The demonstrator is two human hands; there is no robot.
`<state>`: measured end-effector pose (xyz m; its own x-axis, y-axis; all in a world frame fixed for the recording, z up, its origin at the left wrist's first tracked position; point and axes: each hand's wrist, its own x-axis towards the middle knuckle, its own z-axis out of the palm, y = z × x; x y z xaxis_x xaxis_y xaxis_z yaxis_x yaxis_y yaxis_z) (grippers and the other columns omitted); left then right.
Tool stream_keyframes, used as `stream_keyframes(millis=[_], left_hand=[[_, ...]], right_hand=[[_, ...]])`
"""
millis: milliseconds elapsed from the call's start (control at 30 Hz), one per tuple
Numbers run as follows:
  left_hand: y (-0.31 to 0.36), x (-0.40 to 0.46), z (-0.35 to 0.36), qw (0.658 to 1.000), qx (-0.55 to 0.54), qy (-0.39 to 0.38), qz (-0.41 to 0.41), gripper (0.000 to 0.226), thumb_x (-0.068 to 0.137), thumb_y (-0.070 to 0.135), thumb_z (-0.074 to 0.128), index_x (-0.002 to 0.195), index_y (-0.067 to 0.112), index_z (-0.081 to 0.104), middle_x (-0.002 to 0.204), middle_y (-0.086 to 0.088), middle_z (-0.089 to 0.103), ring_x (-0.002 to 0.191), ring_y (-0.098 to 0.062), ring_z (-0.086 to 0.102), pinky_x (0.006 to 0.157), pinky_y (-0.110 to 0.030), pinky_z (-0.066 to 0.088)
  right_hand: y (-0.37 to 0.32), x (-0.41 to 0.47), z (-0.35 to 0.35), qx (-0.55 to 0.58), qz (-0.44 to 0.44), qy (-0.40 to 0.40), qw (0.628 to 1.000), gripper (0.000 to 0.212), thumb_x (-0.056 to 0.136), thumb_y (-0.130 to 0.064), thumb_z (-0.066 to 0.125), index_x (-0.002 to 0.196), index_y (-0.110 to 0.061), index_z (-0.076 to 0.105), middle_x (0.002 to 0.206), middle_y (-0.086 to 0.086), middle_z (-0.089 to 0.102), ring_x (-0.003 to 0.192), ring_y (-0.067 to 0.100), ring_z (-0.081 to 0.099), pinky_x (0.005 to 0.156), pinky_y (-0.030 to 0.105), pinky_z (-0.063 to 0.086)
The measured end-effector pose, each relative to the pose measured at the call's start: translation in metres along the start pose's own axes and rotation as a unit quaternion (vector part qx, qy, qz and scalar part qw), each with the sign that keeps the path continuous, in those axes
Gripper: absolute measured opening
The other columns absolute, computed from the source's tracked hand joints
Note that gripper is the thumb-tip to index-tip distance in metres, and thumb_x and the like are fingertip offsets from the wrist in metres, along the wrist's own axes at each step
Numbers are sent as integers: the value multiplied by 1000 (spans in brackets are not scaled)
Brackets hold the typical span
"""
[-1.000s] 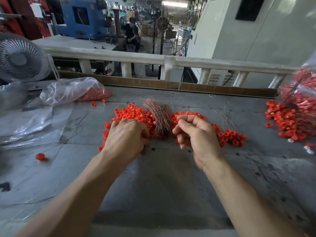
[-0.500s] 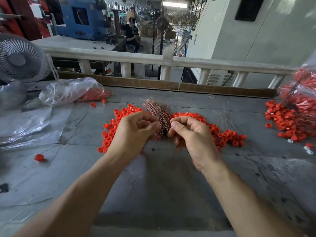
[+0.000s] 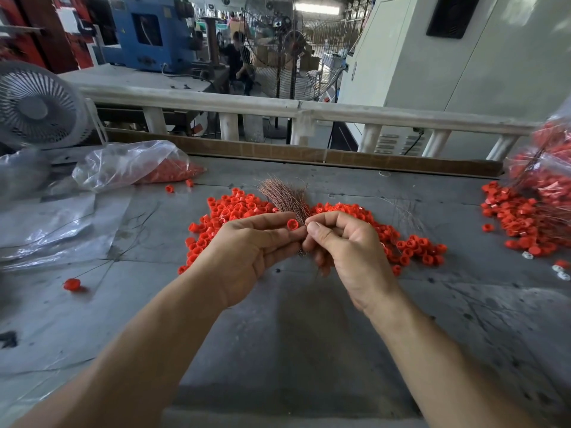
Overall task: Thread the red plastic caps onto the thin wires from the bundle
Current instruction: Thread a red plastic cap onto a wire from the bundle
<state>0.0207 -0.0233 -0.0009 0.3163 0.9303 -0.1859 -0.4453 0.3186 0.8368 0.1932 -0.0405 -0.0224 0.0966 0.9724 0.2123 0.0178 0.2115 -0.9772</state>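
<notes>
Grey table (image 3: pixel 293 335), plastic bag (image 3: pixel 123 165) holding red caps (image 3: pixel 170 174)

Light: you get bright, even daylight from the upper centre.
Shadows: soft, below your forearms.
Edges: bent, slightly blurred.

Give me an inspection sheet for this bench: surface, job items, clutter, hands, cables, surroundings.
Surface: grey scuffed metal tabletop.
Job's things: loose pile of red plastic caps mid-table; bundle of thin copper-coloured wires standing up between the hands; second heap of red caps at right.
Clutter: clear plastic bag holding red caps; flat clear plastic sheet; single red cap on a wire.
Hands: left hand pinches one red cap; right hand has its grip on the wires.
Cables: nothing seen on the table.
Surroundings: white desk fan, white railing, blue machine.
</notes>
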Motion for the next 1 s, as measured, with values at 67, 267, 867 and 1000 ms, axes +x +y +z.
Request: stream_keyframes(millis=[67, 267, 867, 1000], left_hand=[[-1, 0, 0, 1000, 6, -1, 6, 32, 89, -13, 56, 118, -5, 67, 108, -27, 74, 103, -33, 74, 85, -36, 62], [-4, 2, 0, 999, 37, 3, 24, 25, 91, -10, 58, 113, -4, 69, 100, -24, 75, 96, -30, 76, 81, -35, 64], [-9, -3, 7, 969, 222, -16, 112, 27, 97, -3, 60, 118, 9, 74, 90, -19, 67, 75, -18, 62, 72, -30, 61], [-8, -3, 7, 959, 250, -18, 131, 29, 95, -4, 63, 114, 14, 75, 84, -14, 61, 68, -8, 60, 68, -27, 58]], right_hand=[[1, 0, 0, -7, -3, 0, 1000, 8, 98, -8, 64, 94, -11, 71, 69, 3, 71, 52, 11, 54, 42, 25, 43], [1, -1, 0, -29, -13, -5, 999, 11, 97, -11, 65, 90, -17, 72, 68, 1, 70, 51, 11, 54, 42, 26, 42], [-1, -1, 1, -49, -32, 8, 998, 11, 97, -12, 68, 89, -18, 73, 67, 3, 70, 52, 11, 57, 46, 19, 42], [1, -1, 1, -66, -29, 0, 997, 10, 97, -15, 68, 89, -19, 73, 67, 6, 70, 53, 12, 56, 46, 20, 41]])
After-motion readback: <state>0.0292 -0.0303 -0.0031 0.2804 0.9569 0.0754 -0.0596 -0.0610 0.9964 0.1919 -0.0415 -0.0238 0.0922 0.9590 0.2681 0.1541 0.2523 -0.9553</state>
